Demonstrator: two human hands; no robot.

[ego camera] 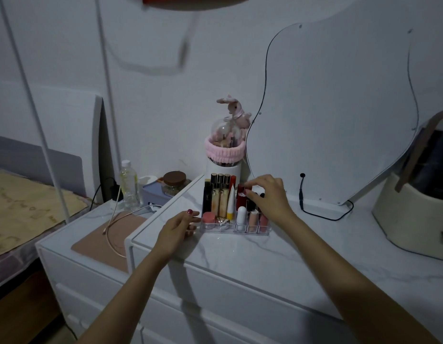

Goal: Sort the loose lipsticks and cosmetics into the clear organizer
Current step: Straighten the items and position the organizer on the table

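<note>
Marble worktop (240, 249): left hand (177, 225), loosely open, steadies clear organizer (234, 228); right hand (267, 194) pinches red lipstick (241, 198), seating it upright.

2 bare forearms are seen entering from the lower edge of the view, and no sleeve is seen on either one up to the point where the frame cuts them off. No watch, bracelet or band is worn at either wrist, and no ring can be made out on the fingers that show. The left hand (177, 228) is slender, and its thumbnail is painted in a dark red polish. On the right hand (266, 194), red polish is seen on at least 1 fingertip, though the remaining nails are turned away or too small to be judged. The light is dim, so finer marks are not resolved.
</note>
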